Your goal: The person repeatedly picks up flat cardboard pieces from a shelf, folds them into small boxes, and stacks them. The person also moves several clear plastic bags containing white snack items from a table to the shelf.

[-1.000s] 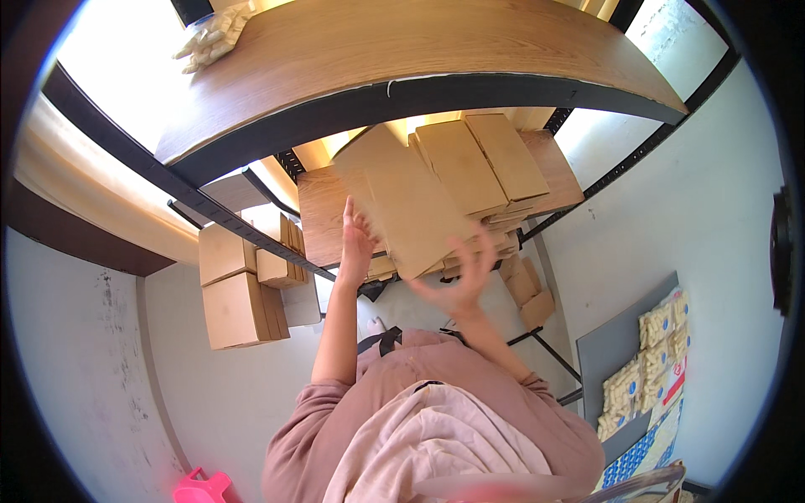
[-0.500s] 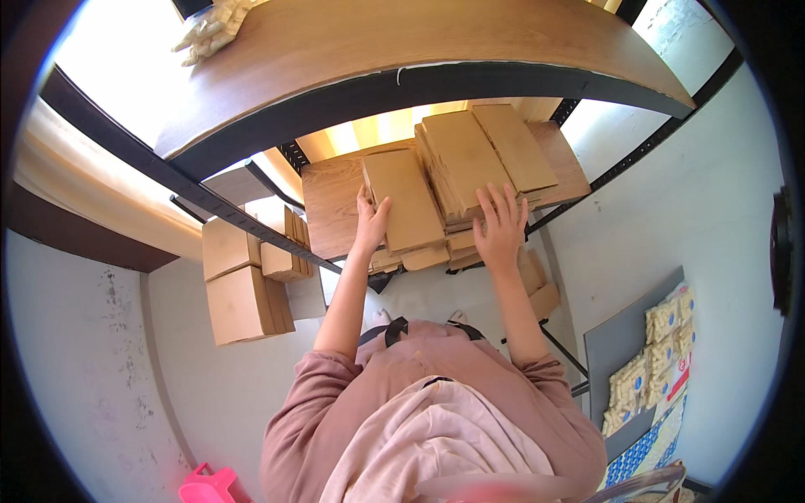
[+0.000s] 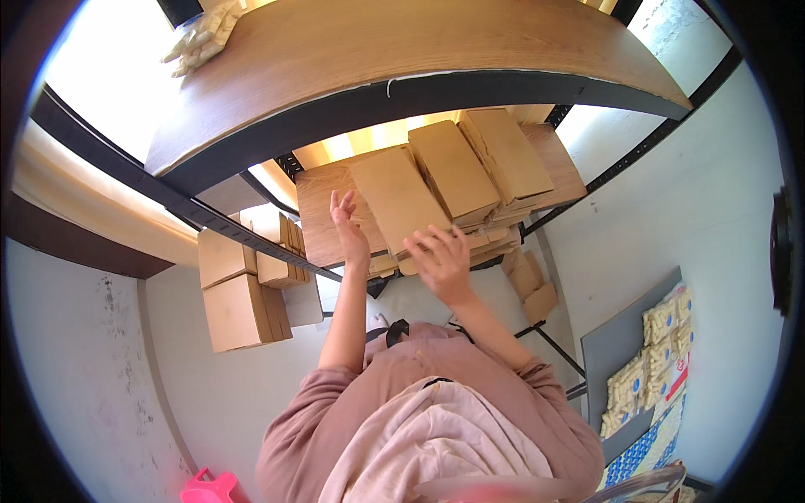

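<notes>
Three piles of flat brown cardboard boxes lie side by side on a wooden lower shelf (image 3: 317, 205): the left pile (image 3: 394, 197), the middle pile (image 3: 454, 170) and the right pile (image 3: 508, 156). Beside the left pile's outer edge my left hand (image 3: 350, 235) is raised, fingers apart, holding nothing. My right hand (image 3: 441, 265) is at the near right corner of that same pile. Its fingers are spread and slightly blurred, touching or just over the cardboard. More folded cardboard (image 3: 495, 241) shows under the piles at the shelf's front edge.
An upper wooden shelf (image 3: 402, 50) with a dark metal edge spans above, with bagged pale items (image 3: 201, 40) on its left. Cardboard boxes (image 3: 243, 306) are stacked at left. At right, a grey board (image 3: 594, 335) stands behind packed bags (image 3: 654, 360). A pink stool (image 3: 210, 488) stands lower left.
My left hand has come off the left pile's edge and opened. My right hand has moved left, from the middle pile's front to the left pile's near corner. The middle pile's boxes sit slightly differently.
</notes>
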`<action>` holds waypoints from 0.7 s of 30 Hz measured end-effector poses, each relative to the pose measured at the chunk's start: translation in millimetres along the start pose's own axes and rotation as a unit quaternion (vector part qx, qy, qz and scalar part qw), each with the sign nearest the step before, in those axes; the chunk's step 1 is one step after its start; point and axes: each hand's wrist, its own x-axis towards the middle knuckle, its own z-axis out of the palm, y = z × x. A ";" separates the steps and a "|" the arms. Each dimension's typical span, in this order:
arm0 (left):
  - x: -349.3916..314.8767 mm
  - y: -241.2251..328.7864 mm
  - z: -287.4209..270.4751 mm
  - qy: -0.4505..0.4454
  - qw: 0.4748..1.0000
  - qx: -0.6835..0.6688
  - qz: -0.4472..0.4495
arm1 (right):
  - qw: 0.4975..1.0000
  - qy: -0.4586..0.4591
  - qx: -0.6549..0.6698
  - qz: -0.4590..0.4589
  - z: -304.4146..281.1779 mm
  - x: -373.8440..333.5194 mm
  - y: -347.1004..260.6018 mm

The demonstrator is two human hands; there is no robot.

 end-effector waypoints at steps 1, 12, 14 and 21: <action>-4.8 14.8 -3.7 -0.034 0.999 -0.017 0.003 | 1.000 -0.012 0.009 -0.003 4.1 0.9 -5.1; -7.3 7.1 7.0 -0.154 0.972 0.161 0.081 | 0.931 0.188 -0.016 0.311 -46.0 23.1 106.2; -7.0 3.1 14.5 -0.167 0.973 0.136 0.084 | 0.936 0.152 0.025 0.318 -47.9 17.2 127.4; -1.6 -7.2 16.0 -0.154 0.971 0.159 0.093 | 0.930 0.107 0.067 0.345 -40.2 7.9 141.3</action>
